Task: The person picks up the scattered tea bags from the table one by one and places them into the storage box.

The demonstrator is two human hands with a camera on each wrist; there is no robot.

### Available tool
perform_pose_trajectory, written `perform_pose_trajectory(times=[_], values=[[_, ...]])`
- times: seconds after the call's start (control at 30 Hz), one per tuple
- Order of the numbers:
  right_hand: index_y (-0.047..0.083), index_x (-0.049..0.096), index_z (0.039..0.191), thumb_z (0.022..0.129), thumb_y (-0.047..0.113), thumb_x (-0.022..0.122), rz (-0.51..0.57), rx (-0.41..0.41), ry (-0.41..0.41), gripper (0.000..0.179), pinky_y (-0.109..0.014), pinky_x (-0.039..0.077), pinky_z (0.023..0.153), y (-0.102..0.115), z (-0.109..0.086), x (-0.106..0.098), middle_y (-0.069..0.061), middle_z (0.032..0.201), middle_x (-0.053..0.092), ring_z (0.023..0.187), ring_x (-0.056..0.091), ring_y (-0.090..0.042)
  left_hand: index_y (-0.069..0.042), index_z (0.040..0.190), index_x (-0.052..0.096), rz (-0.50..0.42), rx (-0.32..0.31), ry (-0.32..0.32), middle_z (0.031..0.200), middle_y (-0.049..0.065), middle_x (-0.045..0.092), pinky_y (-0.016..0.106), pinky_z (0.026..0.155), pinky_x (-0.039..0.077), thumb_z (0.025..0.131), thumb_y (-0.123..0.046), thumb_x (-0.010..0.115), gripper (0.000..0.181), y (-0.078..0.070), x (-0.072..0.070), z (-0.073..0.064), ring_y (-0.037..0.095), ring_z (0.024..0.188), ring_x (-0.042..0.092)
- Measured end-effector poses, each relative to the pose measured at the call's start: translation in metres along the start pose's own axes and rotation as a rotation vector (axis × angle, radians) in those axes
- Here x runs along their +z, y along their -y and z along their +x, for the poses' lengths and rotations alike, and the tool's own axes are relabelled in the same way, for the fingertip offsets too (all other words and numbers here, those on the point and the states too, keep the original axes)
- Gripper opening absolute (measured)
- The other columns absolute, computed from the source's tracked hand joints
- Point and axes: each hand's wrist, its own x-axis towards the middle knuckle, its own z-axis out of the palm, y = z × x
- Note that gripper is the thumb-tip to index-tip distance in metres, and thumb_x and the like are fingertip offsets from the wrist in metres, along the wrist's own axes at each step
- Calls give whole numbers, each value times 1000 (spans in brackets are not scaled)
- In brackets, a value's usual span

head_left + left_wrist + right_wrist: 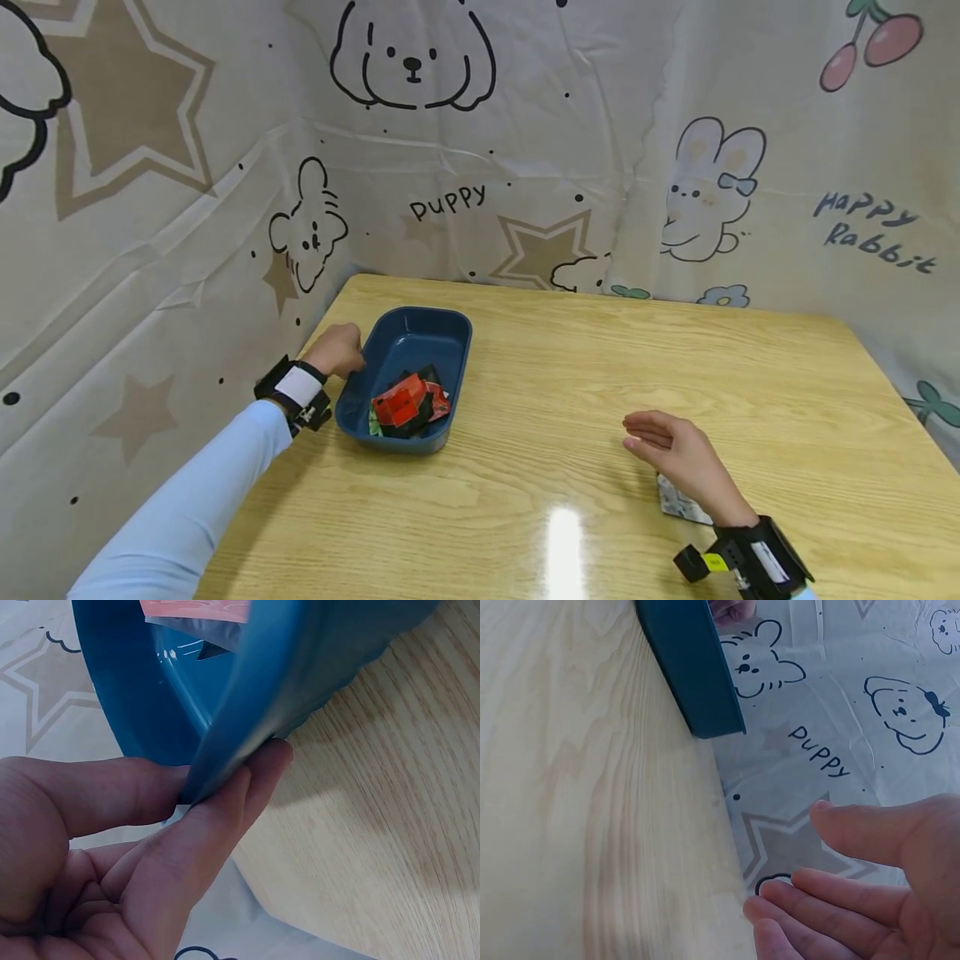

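A dark blue plastic basin [408, 333] stands on the left part of the table, with several red, black and green packets [405, 404] heaped at its near end. My left hand [337, 350] pinches the basin's left rim; in the left wrist view the thumb is inside the wall [255, 697] and the fingers lie outside it. My right hand [678, 454] hovers over the right part of the table with its fingers extended together and nothing between them. Partly hidden below that hand lies a flat grey-white patterned packet [678, 502].
The wooden table [540, 358] meets a printed cloth [450, 150] along its back and left sides. Black camera bands wrap both wrists, the right one [761, 558] low over the tabletop. A bright light reflection lies near the front middle.
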Motion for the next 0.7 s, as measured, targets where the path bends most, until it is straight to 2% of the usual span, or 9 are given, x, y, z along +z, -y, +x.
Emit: perform_pose_trajectory(times=[0.47,0.7], values=[[-3,51,133,91,20,67,-108,56,-17,51,-34,50,90,-20,-24,-15,-24,128,56,116,58,-38,-15,51,34,-6,-28,33,50,-5,26,21,43,29,74,6,57,39,-1,2,3,8,43,25],[-5,50,134,90,22,69,-178,41,-51,55,-40,49,91,-26,-32,-22,-27,131,54,117,55,-41,-14,52,35,-6,-49,31,51,-5,27,22,45,33,76,4,60,39,-3,0,2,8,44,30]])
